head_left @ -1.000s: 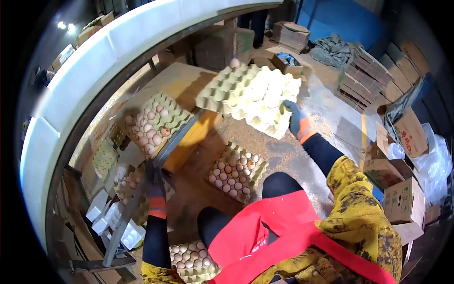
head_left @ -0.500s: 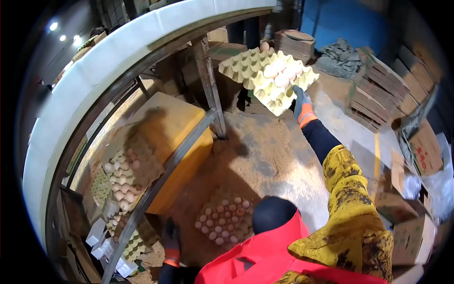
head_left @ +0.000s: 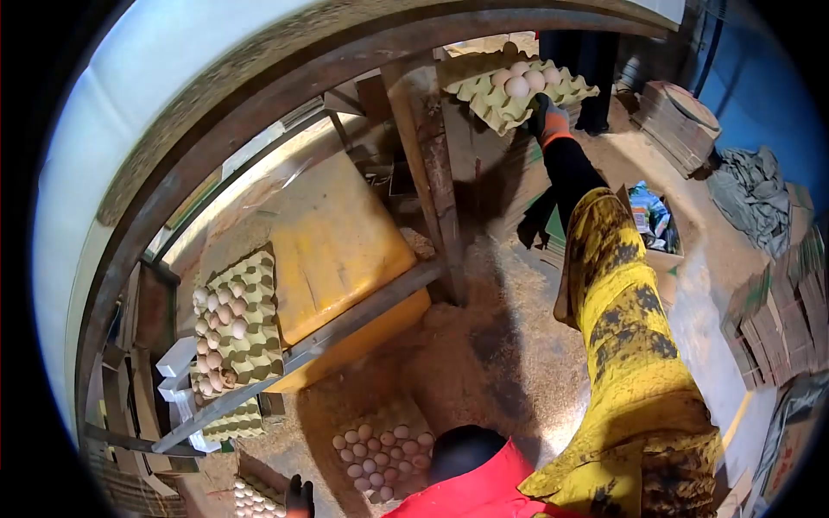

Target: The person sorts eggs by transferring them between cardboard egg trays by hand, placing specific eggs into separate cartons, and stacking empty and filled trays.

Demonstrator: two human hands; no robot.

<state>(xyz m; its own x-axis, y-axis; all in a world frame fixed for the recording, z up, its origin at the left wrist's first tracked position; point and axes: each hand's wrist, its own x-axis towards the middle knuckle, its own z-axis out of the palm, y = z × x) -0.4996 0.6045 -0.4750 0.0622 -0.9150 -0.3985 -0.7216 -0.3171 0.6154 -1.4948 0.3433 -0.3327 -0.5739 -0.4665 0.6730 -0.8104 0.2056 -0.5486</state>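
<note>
My right hand (head_left: 548, 121), in a dark glove with an orange cuff, is closed on the near edge of a pulp egg tray (head_left: 489, 97). Several eggs (head_left: 527, 79) sit in that tray, held out at arm's length near the top of the view. At the bottom edge is my left hand (head_left: 299, 497), dark-gloved and partly cut off. Its fingers point upward and look apart, with nothing seen in them. Just left of it lies a batch of eggs (head_left: 250, 499). Whether the hand touches anything there is unclear.
A partly filled egg tray (head_left: 255, 298) lies left of a yellow block (head_left: 345, 250). More eggs (head_left: 380, 457) rest low at centre. A metal frame (head_left: 436, 181) crosses ahead. On the right are stacked cardboard (head_left: 777, 311), grey cloth (head_left: 751, 194) and an open box (head_left: 663, 259). A person's legs (head_left: 596, 82) stand behind.
The view has shifted. My right hand has carried the egg tray farther away, towards the frame post. My left hand is now lower, at the bottom edge beside a batch of eggs.
</note>
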